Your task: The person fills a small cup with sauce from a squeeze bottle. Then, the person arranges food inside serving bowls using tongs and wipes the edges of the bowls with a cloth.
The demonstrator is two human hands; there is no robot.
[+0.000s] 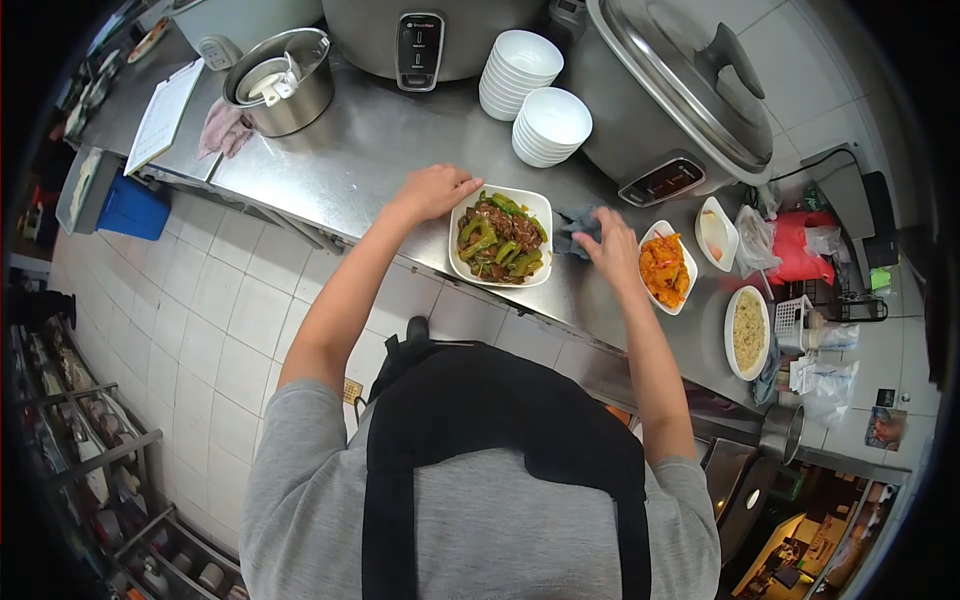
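A white square dish (457,262) holds green pepper slices and brown meat (500,235) near the counter's front edge. My left hand (437,193) reaches to its upper left corner, fingers stretched out and fingertips right at the rim. To the right of the dish lies a crumpled grey-blue cloth (573,230). Over the cloth's right end is my right hand (612,246), with thumb and fingers apart. Close by on its right stands a white dish (689,262) of orange food (663,270).
Two stacks of white bowls (521,70) (552,125) stand behind the dish, between large grey cookers (420,45) (660,110). A steel pot (290,105) and pink cloth (226,128) are at left. At right are a small white dish (717,235) and an oval dish of rice (747,333).
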